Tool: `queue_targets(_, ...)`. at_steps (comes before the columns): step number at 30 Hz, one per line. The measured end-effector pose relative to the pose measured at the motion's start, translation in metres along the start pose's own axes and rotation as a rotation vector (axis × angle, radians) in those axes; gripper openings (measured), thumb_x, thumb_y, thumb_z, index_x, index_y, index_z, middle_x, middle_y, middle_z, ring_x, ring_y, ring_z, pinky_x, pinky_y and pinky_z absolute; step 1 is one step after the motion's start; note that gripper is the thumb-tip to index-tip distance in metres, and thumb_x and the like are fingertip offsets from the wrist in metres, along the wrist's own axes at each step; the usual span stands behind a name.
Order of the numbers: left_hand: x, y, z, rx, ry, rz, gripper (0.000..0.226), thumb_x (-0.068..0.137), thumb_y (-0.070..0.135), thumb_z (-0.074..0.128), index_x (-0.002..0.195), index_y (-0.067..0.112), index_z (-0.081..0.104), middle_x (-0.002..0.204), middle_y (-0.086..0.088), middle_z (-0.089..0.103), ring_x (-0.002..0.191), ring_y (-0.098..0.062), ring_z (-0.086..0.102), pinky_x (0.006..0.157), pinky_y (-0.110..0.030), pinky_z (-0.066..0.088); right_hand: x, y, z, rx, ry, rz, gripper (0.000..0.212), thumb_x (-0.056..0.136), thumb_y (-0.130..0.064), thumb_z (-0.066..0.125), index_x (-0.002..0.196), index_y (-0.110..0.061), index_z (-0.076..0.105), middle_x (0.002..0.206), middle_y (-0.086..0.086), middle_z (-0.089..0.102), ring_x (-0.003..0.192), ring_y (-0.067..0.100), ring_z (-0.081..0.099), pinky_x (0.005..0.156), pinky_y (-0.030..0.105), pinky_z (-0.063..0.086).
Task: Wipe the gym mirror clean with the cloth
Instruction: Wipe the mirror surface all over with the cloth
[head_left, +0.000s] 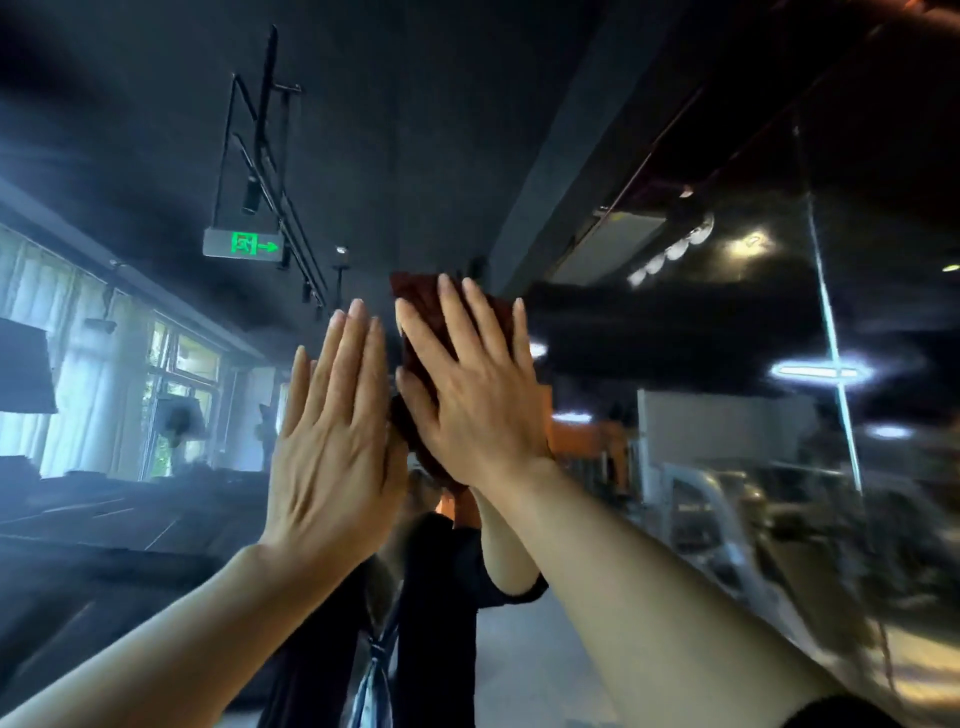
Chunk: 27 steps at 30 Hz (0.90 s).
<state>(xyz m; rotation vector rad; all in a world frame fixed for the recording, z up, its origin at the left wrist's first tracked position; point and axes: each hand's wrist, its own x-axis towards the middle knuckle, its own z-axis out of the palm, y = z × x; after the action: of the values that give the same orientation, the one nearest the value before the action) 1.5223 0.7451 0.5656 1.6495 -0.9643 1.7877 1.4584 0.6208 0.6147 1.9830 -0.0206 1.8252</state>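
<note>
2 flat hands are used: right hand (483, 410) presses the soft, light dark-red cloth (422, 306) against the hard, slippery gym mirror (727, 322); left hand (332, 447) lies open alongside.

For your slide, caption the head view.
Right hand presses dark red cloth flat on gym mirror; left hand alongside.

Head view, upward, close to mirror (675, 322)
</note>
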Motion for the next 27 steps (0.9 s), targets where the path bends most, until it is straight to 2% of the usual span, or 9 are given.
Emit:
queue_targets(3,-0.01,0.035,0.014,0.003,-0.045,0.012,0.076,0.088,0.022,0.052,0.154,-0.004,0.024,0.165,-0.017,0.012,0.155,-0.025,0.004,0.125,-0.042,0.003,-0.018,0.038,-0.006,0.013,0.025,-0.02,0.056,0.101,-0.046,0.032,0.153,-0.027,0.041,0.162,0.01,0.032,0.152,0.028,0.022,0.124,0.056,0.008)
queue_targets(6,-0.017,0.067,0.026,0.032,-0.101,0.061,0.083,0.087,0.031,0.057,0.155,-0.004,0.022,0.165,-0.017,0.011,0.155,-0.025,0.004,0.125,-0.044,0.004,-0.042,0.083,-0.011,-0.001,0.049,0.054,0.057,0.1,-0.047,0.035,0.153,-0.028,0.039,0.162,0.01,0.031,0.152,0.027,0.021,0.124,0.054,0.005)
queue_targets(12,-0.033,0.111,0.041,0.058,-0.193,0.043,0.084,0.092,0.038,0.052,0.157,0.001,0.016,0.167,-0.013,0.006,0.155,-0.023,0.003,0.124,-0.052,0.01,-0.089,0.171,-0.022,-0.022,0.061,0.209,0.056,0.101,-0.047,0.034,0.153,-0.027,0.038,0.162,0.012,0.031,0.152,0.03,0.021,0.122,0.06,0.01)
queue_targets(16,-0.045,0.12,0.041,0.085,-0.233,0.023,0.084,0.094,0.042,0.05,0.158,0.002,0.014,0.167,-0.012,0.005,0.155,-0.022,0.002,0.124,-0.05,0.006,-0.125,0.204,-0.028,-0.039,0.064,0.307,0.057,0.102,-0.047,0.031,0.154,-0.025,0.037,0.162,0.014,0.029,0.152,0.031,0.019,0.123,0.059,0.007)
queue_targets(19,-0.058,0.117,0.031,0.118,-0.258,-0.004,0.084,0.093,0.04,0.053,0.158,0.002,0.015,0.167,-0.012,0.008,0.155,-0.023,0.002,0.125,-0.046,0.0,-0.14,0.202,-0.031,-0.029,0.049,0.417,0.058,0.102,-0.047,0.029,0.155,-0.023,0.035,0.163,0.015,0.027,0.152,0.032,0.017,0.123,0.058,0.006)
queue_targets(23,-0.076,0.099,0.013,0.147,-0.298,-0.069,0.082,0.095,0.048,0.044,0.158,0.003,0.015,0.167,-0.011,0.008,0.155,-0.023,0.001,0.125,-0.044,-0.005,-0.143,0.161,-0.024,-0.053,0.074,0.556,0.059,0.103,-0.044,0.029,0.155,-0.017,0.034,0.16,0.021,0.029,0.15,0.037,0.021,0.12,0.063,0.014)
queue_targets(25,-0.084,0.087,0.005,0.156,-0.308,-0.086,0.085,0.094,0.053,0.043,0.158,0.003,0.015,0.167,-0.01,0.008,0.155,-0.023,0.001,0.124,-0.044,-0.006,-0.138,0.131,-0.02,-0.058,0.071,0.51,0.058,0.103,-0.042,0.03,0.154,-0.015,0.035,0.159,0.024,0.031,0.149,0.04,0.023,0.118,0.066,0.017)
queue_targets(27,-0.09,0.075,-0.001,0.177,-0.301,-0.098,0.088,0.092,0.053,0.047,0.157,0.003,0.018,0.166,-0.011,0.011,0.155,-0.024,0.003,0.124,-0.045,-0.006,-0.127,0.1,-0.016,-0.046,0.043,0.407,0.059,0.103,-0.042,0.03,0.155,-0.015,0.035,0.158,0.025,0.031,0.149,0.042,0.024,0.118,0.067,0.014)
